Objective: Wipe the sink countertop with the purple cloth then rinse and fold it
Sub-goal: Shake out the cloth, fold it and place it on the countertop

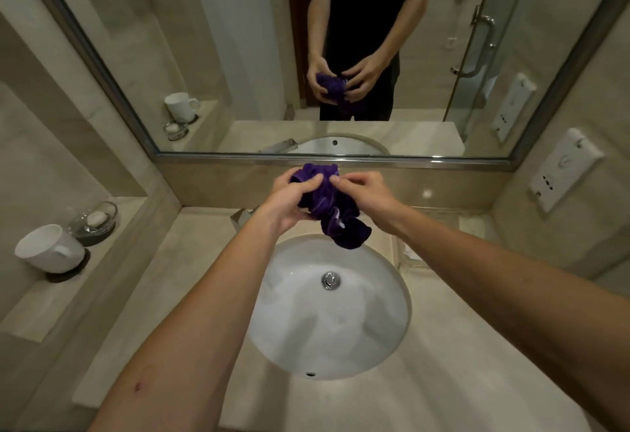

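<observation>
Both hands are up over the back of the sink, and they hold the purple cloth (322, 206) between them. The cloth is all scrunched up in a bunch. The left hand (289, 203) grips it from the side, with the fingers curled round the top part. The right hand (361, 198) pinches the cloth near the top with its fingertips. A loose end of the cloth hangs down over the far edge of the sink (341, 329).

The sink is white and round, and it is set down into the worktop (460, 380). It has a shiny metal drain (330, 280) in the middle. The worktop is pale, creamy stone and looks smooth. A metal tap (240, 218) peeks out just behind the left wrist.

On the left there is a stone ledge (68, 295), a bit higher than the worktop. A white mug (49, 249) stands on it on a dark coaster. Just beside the mug is a glass soap dish (93, 220) with a small white soap in it.

A big mirror (238, 56) with a metal frame fills the wall behind the sink. In it you can see the person in dark clothes with the cloth, and a glass shower door with a metal handle. A white wall plate (564, 169) with sockets is on the right wall. The walls are creamy stone too.
</observation>
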Demonstrator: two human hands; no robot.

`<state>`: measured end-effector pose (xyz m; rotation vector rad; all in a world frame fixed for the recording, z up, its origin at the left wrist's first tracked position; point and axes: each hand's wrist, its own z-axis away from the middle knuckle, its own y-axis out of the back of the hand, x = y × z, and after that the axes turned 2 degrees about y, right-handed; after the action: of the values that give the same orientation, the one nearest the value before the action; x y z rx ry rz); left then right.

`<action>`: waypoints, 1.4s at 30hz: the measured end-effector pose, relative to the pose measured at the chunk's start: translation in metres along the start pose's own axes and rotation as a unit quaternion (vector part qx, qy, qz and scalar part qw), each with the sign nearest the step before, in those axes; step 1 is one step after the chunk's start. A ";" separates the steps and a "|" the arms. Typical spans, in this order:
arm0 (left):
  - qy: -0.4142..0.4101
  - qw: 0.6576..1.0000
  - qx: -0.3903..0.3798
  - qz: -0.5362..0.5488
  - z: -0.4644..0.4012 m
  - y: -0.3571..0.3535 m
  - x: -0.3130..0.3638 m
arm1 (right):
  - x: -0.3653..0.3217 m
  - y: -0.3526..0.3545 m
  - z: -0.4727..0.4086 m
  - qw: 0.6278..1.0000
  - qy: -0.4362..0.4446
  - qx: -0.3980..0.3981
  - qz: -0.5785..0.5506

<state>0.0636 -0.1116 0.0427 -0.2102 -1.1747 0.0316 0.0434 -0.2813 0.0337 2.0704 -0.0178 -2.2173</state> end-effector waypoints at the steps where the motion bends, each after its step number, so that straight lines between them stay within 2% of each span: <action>1: -0.007 1.000 -0.002 -0.001 0.004 -0.001 0.003 | -0.005 0.000 -0.002 1.000 0.000 0.017 0.005; 4: -0.030 0.999 -0.014 -0.012 0.015 -0.001 0.018 | -0.024 -0.009 -0.009 0.997 -0.016 0.067 0.014; 8: -0.060 0.995 -0.045 -0.070 0.030 0.009 0.052 | -0.054 -0.028 -0.015 0.990 0.017 0.116 0.077; 13: -0.072 0.986 -0.081 -0.129 0.048 0.034 0.092 | -0.095 -0.061 -0.004 0.978 0.097 0.116 0.143; 17: -0.139 0.975 -0.097 -0.145 0.053 0.055 0.106 | -0.136 -0.077 0.002 0.966 0.136 0.123 0.184; 21: -0.214 0.952 -0.100 -0.194 0.074 0.061 0.120 | -0.181 -0.088 0.019 0.933 0.170 0.098 0.301; 24: -0.244 0.938 -0.088 -0.231 0.094 0.060 0.139 | -0.205 -0.094 0.033 0.918 0.176 0.074 0.349; 28: -0.262 0.938 -0.063 -0.219 0.117 0.067 0.156 | -0.227 -0.100 0.053 0.928 0.192 0.045 0.316; 30: -0.260 0.945 -0.072 -0.185 0.126 0.066 0.162 | -0.233 -0.097 0.064 0.947 0.187 0.048 0.256; 32: -0.260 0.952 -0.074 -0.142 0.135 0.061 0.168 | -0.233 -0.089 0.076 0.977 0.139 0.016 0.159; 34: -0.267 0.956 -0.050 -0.106 0.143 0.053 0.175 | -0.222 -0.081 0.092 0.990 0.090 -0.050 0.095; 36: -0.276 0.955 -0.024 -0.102 0.150 0.042 0.182 | -0.207 -0.071 0.102 0.987 0.090 -0.068 0.110; 40: -0.296 0.944 0.015 -0.142 0.163 0.025 0.189 | -0.203 -0.051 0.103 0.972 0.148 0.026 0.181; 42: -0.313 0.937 0.042 -0.149 0.169 0.019 0.189 | -0.211 -0.043 0.104 0.953 0.160 0.051 0.253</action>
<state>-0.0163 -0.0432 0.2738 0.0675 -1.8292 -0.1281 -0.0499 -0.2271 0.2472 2.1418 -0.5762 -1.5979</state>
